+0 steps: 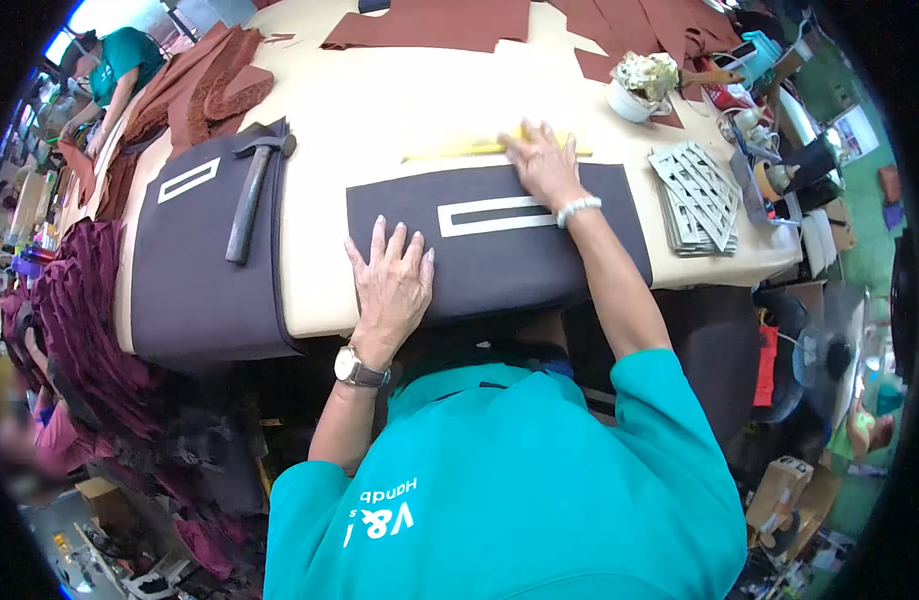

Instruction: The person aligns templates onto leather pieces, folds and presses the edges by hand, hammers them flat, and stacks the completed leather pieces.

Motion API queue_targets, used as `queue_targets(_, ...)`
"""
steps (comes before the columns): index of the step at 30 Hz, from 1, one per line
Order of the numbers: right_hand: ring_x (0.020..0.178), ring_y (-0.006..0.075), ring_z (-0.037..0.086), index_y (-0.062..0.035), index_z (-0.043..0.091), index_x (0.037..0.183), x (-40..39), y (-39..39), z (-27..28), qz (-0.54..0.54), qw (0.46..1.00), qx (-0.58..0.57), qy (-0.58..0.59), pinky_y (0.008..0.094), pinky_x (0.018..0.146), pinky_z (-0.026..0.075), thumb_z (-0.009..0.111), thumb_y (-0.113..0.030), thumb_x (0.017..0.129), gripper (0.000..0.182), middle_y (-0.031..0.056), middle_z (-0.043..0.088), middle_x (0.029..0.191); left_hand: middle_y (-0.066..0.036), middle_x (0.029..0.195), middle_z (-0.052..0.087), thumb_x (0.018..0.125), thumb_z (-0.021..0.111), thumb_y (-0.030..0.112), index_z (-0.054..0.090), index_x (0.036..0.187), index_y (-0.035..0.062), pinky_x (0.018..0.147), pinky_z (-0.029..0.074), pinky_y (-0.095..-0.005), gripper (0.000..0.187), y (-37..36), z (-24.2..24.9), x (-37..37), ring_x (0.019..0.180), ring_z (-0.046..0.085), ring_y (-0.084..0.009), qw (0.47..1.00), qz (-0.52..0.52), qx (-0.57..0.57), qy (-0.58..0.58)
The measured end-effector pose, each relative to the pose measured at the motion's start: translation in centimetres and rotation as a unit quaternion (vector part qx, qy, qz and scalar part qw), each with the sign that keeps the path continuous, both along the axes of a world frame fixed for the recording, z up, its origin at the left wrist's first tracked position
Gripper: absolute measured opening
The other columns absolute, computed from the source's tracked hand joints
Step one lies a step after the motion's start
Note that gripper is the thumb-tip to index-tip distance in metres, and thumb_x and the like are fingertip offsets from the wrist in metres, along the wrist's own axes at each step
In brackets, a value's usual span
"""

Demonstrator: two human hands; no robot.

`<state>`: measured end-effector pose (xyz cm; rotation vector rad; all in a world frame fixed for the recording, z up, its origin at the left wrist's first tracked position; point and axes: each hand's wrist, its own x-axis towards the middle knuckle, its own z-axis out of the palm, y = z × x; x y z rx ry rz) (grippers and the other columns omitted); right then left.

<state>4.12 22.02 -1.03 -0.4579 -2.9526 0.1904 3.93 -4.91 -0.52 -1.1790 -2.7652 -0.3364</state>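
A dark purple-grey panel (390,205) lies at the front of the table, with a pale rectangular frame (460,220) with a long slot on it. My left hand (392,280) rests flat on the panel's left part, fingers spread. Beyond the frame, my right hand (547,170) reaches over the panel's far edge. Its fingers are stretched out over a thin yellow strip (450,151), which lies along that edge and looks slightly blurred. The right wrist and forearm cover the right end of the frame.
To the left, a hammer (248,205) and another slotted frame (189,180) lie on stacked dark panels (195,270). Right of me are a pile of pale lattice pieces (695,195) and a white cup (635,103). Brown pieces (430,25) lie at the back. A person (120,70) works far left.
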Motion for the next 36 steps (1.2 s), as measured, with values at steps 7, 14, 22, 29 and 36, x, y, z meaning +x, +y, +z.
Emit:
queue_targets(7, 0.116, 0.0378, 0.046, 0.0081, 0.049, 0.118, 6.2, 2.7, 2.0, -0.197, 0.969, 0.082, 0.122, 0.0448, 0.102, 0.031, 0.049, -0.029, 0.087, 0.048, 0.0257, 0.048, 0.125, -0.018, 0.130, 0.045, 0.089, 0.051, 0.034, 0.046, 0.126, 0.0029, 0.099, 0.024, -0.0601, 0.049, -2.4, 0.0, 0.4, 0.125, 0.036, -0.0374, 0.984, 0.165, 0.054, 0.036)
queue_targets(14, 0.075, 0.0234, 0.051, 0.0015, 0.056, 0.089, 16.5, 1.0, 1.1, -0.246, 0.953, -0.089, 0.155, 0.0360, 0.070, 0.041, 0.059, -0.017, 0.086, 0.019, 0.0113, 0.055, 0.082, -0.016, 0.105, 0.061, 0.084, 0.058, 0.009, 0.064, 0.102, 0.0065, 0.090, 0.039, -0.0345, 0.019, -3.3, -0.5, 1.0, 0.098, 0.057, -0.0267, 0.914, 0.120, 0.328, -0.208)
queue_targets(22, 0.087, 0.0137, 0.057, -0.0037, 0.037, 0.113, 5.8, -6.3, 10.6, 0.076, 0.725, -0.647, 0.224, 0.0225, 0.077, 0.044, 0.051, 0.001, 0.087, 0.030, 0.0135, 0.062, 0.098, -0.011, 0.136, 0.042, 0.085, 0.052, 0.002, 0.039, 0.134, 0.0000, 0.104, 0.029, -0.0329, 0.050, -16.2, 12.3, 1.9, 0.122, 0.042, -0.0196, 0.712, 0.227, 0.654, -0.115)
queue_targets(29, 0.076, 0.0066, 0.051, 0.0013, 0.060, 0.089, -7.3, -16.6, 10.5, 0.252, 0.752, -0.585, 0.168, 0.0201, 0.066, 0.042, 0.054, -0.004, 0.086, 0.009, 0.0024, 0.059, 0.090, -0.010, 0.124, 0.054, 0.088, 0.045, 0.004, 0.053, 0.122, -0.0022, 0.102, 0.031, -0.0295, 0.035, -30.3, 19.0, -4.3, 0.117, 0.048, -0.0177, 0.887, 0.264, 0.374, 0.056)
queue_targets(36, 0.074, 0.0108, 0.058, 0.0010, 0.043, 0.122, -20.3, -23.7, 2.6, 0.215, 0.692, -0.666, 0.178, 0.0229, 0.065, 0.047, 0.055, 0.001, 0.083, 0.041, 0.0088, 0.065, 0.090, -0.019, 0.124, 0.053, 0.078, 0.046, 0.002, 0.053, 0.120, -0.0003, 0.101, 0.035, -0.0350, 0.042, -38.0, 14.0, -25.1, 0.118, 0.048, -0.0297, 0.947, 0.276, 0.052, 0.153)
